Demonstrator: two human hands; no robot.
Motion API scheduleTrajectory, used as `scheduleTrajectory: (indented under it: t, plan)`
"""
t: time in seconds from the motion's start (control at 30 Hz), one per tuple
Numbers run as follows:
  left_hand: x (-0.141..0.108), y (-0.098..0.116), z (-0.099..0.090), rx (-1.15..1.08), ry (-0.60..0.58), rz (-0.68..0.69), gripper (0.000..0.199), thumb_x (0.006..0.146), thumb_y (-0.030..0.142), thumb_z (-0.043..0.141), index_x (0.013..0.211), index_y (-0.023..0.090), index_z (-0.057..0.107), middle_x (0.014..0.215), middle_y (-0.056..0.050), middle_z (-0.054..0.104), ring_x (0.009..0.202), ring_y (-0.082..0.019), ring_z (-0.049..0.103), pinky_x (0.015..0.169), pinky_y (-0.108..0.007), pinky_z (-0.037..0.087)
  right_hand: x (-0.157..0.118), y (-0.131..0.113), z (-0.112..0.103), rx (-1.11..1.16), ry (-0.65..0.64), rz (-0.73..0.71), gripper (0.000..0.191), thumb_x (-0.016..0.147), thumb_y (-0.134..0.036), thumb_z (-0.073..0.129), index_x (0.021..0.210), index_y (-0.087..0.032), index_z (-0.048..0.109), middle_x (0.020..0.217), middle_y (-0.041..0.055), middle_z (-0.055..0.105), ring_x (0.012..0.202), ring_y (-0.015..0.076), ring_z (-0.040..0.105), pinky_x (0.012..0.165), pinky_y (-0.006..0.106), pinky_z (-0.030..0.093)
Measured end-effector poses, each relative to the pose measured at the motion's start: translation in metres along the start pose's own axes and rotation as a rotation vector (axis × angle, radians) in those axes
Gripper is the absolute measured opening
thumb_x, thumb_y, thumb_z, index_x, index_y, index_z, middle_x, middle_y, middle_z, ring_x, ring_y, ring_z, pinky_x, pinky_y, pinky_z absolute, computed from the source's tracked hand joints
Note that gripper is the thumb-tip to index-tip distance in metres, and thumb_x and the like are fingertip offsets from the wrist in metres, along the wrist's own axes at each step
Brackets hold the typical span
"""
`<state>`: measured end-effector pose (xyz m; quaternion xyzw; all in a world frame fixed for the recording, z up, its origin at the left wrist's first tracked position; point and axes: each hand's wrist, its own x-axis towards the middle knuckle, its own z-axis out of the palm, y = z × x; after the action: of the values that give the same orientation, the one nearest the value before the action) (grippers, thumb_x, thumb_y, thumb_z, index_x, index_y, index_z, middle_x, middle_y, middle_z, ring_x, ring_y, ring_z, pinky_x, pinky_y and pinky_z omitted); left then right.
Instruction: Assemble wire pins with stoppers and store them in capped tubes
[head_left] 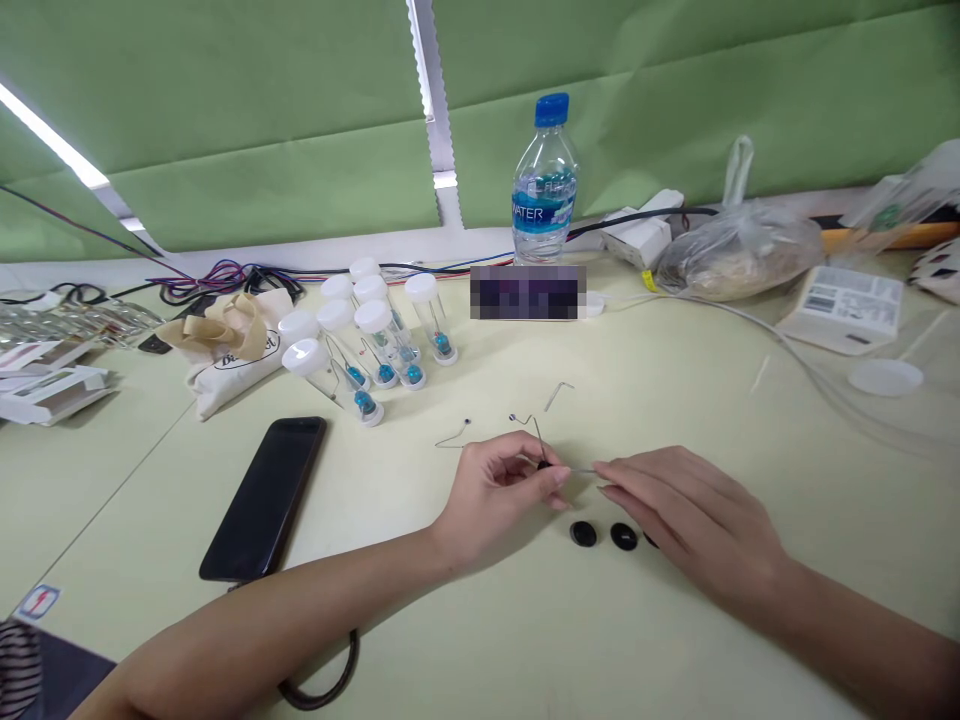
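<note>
My left hand pinches a small black piece between thumb and fingers. From that piece rises a thin bent wire with a small bead-like end. My right hand is closed on a thin metal rod, whose tip reaches the black piece; the rest of the rod is hidden by the fingers. Below the hands lie a black disc and a second black disc, with another partly covered by my right hand. Beyond them are a loose bent wire and a small L-shaped metal key.
Several clear tubes with white caps stand at the back left, blue pieces inside. A black phone lies left of my forearm. Farther back are a cloth pouch, a water bottle, cables and a plastic bag.
</note>
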<state>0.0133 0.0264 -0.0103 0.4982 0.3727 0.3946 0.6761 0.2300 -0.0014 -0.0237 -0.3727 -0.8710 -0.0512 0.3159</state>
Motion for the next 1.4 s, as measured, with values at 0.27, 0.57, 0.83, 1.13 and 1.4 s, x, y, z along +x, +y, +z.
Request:
scheduleTrajectory:
  t: [0.27, 0.57, 0.83, 1.13, 1.4]
  plan:
    - [-0.001, 0.0, 0.002, 0.003, 0.003, 0.019, 0.017, 0.077, 0.029, 0.072, 0.076, 0.013, 0.065, 0.064, -0.001, 0.064, 0.061, -0.014, 0.065, 0.061, -0.026, 0.051, -0.003, 0.001, -0.002, 0.044, -0.058, 0.06, 0.024, 0.096, -0.015, 0.042, 0.11, -0.021, 0.061, 0.089, 0.0024, 0.073, 0.074, 0.017, 0.067, 0.069, 0.03, 0.051]
    - [-0.002, -0.002, 0.002, 0.031, 0.004, 0.044, 0.016, 0.076, 0.028, 0.072, 0.077, 0.013, 0.065, 0.065, -0.001, 0.063, 0.06, -0.013, 0.064, 0.059, -0.025, 0.051, 0.0, 0.0, -0.002, 0.092, -0.083, 0.082, 0.026, 0.097, -0.019, 0.042, 0.113, -0.022, 0.062, 0.086, 0.0012, 0.074, 0.07, 0.0167, 0.069, 0.064, 0.029, 0.053]
    - [-0.003, -0.004, 0.001, 0.106, -0.013, 0.09, 0.016, 0.078, 0.029, 0.07, 0.077, 0.014, 0.065, 0.067, -0.002, 0.063, 0.062, -0.013, 0.064, 0.06, -0.026, 0.052, 0.009, -0.004, -0.009, 0.119, 0.0, -0.007, 0.028, 0.094, -0.011, 0.047, 0.119, -0.02, 0.056, 0.077, -0.0005, 0.071, 0.065, 0.0138, 0.064, 0.059, 0.026, 0.05]
    - [-0.006, -0.002, 0.002, 0.282, -0.073, 0.202, 0.013, 0.082, 0.025, 0.065, 0.08, 0.013, 0.067, 0.068, -0.005, 0.066, 0.063, -0.014, 0.063, 0.06, -0.027, 0.053, 0.004, -0.001, -0.012, 0.228, -0.063, -0.022, 0.035, 0.094, -0.007, 0.04, 0.124, -0.019, 0.051, 0.07, -0.0004, 0.061, 0.059, 0.0135, 0.053, 0.057, 0.026, 0.043]
    - [-0.005, -0.001, 0.003, 0.224, -0.078, 0.173, 0.013, 0.082, 0.025, 0.065, 0.077, 0.013, 0.066, 0.066, -0.005, 0.065, 0.062, -0.013, 0.061, 0.06, -0.027, 0.051, 0.002, -0.001, -0.009, 0.211, -0.076, -0.048, 0.04, 0.094, -0.006, 0.04, 0.132, -0.018, 0.045, 0.065, -0.0017, 0.055, 0.057, 0.0132, 0.048, 0.055, 0.026, 0.04]
